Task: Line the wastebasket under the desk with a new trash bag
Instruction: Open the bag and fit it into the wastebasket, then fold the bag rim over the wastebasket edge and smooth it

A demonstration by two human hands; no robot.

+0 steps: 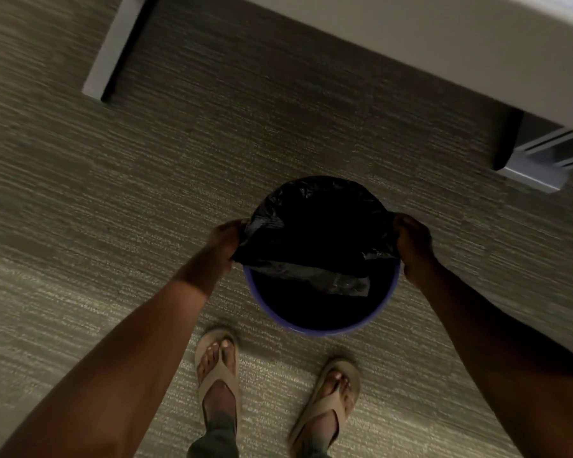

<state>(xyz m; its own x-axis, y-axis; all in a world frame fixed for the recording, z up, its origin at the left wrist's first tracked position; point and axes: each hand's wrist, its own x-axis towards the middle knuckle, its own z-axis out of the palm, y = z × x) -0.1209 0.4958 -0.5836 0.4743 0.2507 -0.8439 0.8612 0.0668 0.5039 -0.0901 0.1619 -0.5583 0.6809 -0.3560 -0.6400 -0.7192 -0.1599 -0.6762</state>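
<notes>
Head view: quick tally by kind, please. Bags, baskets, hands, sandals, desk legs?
Trash bag: 1, black, held at both sides
Wastebasket: 1, purple rim
Hands: 2, left hand, right hand
Sandals: 2, left sandal, right sandal
Desk legs: 2, far-left leg, right leg
Total: 8

Left hand (227,238) and right hand (412,241) grip opposite edges of a black trash bag (315,226) over the purple wastebasket (325,327); its near rim is uncovered; sandalled feet (217,365) stand just beside it on carpet (80,193).
</notes>
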